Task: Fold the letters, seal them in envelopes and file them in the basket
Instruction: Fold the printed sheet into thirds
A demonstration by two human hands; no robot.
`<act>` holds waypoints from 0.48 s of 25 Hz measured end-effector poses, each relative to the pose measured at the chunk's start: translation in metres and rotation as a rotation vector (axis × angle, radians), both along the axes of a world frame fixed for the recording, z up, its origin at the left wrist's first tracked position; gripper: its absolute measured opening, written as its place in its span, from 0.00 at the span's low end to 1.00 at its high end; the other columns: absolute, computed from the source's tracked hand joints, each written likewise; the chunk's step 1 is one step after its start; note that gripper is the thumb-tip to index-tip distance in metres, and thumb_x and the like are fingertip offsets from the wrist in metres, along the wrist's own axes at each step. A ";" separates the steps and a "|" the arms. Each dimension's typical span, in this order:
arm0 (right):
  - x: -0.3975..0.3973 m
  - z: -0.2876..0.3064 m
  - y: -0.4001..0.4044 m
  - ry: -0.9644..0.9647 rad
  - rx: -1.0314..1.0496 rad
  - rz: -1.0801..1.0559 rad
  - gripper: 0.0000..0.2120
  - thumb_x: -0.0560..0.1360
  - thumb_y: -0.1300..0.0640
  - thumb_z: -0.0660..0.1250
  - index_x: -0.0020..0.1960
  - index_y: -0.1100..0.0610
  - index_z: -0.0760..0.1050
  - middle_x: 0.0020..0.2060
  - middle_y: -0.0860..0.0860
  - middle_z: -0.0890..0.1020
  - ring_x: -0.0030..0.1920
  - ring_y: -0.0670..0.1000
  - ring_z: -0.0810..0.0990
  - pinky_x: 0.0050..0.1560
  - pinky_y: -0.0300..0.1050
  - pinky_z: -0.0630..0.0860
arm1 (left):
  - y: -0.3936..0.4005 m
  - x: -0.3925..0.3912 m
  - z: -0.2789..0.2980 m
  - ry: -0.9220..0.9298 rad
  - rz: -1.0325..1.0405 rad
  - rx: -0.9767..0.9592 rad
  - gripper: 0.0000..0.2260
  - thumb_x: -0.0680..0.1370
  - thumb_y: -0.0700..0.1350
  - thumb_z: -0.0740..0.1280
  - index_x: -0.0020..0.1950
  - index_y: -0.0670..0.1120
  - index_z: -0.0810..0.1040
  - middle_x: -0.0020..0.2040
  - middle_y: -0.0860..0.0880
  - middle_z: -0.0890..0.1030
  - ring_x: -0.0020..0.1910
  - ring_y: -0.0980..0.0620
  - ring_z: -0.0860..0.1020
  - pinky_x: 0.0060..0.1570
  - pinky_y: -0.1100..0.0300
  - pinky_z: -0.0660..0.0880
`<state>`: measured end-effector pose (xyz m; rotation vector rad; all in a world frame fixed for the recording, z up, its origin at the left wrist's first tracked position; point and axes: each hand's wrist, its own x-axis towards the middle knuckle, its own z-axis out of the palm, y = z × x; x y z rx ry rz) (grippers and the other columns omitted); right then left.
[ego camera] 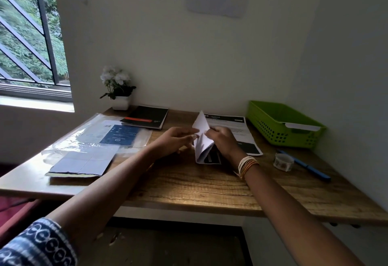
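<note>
Both hands, left hand (180, 137) and right hand (220, 137), pinch the half-folded letter (202, 139) in their fingers; light, limp paper likely creases best held at its edges.

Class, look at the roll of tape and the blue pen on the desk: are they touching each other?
Cannot tell. In the head view the roll of tape sits right beside the blue pen, its far edge overlapping the pen's line, so neither a gap nor contact shows plainly on the wooden desk.
</note>
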<state>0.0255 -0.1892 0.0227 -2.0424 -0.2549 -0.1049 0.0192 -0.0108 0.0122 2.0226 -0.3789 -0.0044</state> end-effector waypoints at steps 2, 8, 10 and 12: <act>0.005 0.001 -0.003 0.001 0.008 -0.060 0.14 0.75 0.58 0.63 0.58 0.62 0.78 0.49 0.59 0.82 0.48 0.59 0.81 0.53 0.56 0.78 | -0.001 -0.001 -0.001 -0.019 0.000 0.053 0.15 0.80 0.45 0.62 0.67 0.48 0.75 0.53 0.49 0.82 0.44 0.52 0.80 0.35 0.65 0.74; 0.015 -0.004 -0.012 0.099 -0.069 -0.144 0.22 0.74 0.63 0.65 0.68 0.61 0.71 0.61 0.59 0.78 0.55 0.57 0.79 0.52 0.48 0.79 | 0.002 0.002 0.000 -0.064 0.053 0.239 0.14 0.78 0.45 0.66 0.63 0.50 0.78 0.64 0.50 0.78 0.57 0.53 0.78 0.57 0.56 0.75; 0.016 -0.003 -0.012 0.074 -0.194 -0.151 0.21 0.76 0.64 0.62 0.69 0.59 0.71 0.64 0.58 0.76 0.59 0.55 0.77 0.44 0.39 0.74 | 0.000 -0.001 0.002 -0.140 0.071 0.287 0.13 0.77 0.45 0.67 0.61 0.51 0.79 0.61 0.50 0.79 0.55 0.54 0.79 0.57 0.55 0.76; 0.017 -0.006 -0.012 0.000 -0.340 -0.149 0.20 0.77 0.66 0.60 0.69 0.58 0.72 0.66 0.56 0.75 0.63 0.55 0.74 0.52 0.40 0.73 | -0.001 -0.004 0.003 -0.255 0.109 0.313 0.12 0.75 0.45 0.69 0.59 0.51 0.80 0.61 0.50 0.80 0.54 0.55 0.79 0.54 0.58 0.77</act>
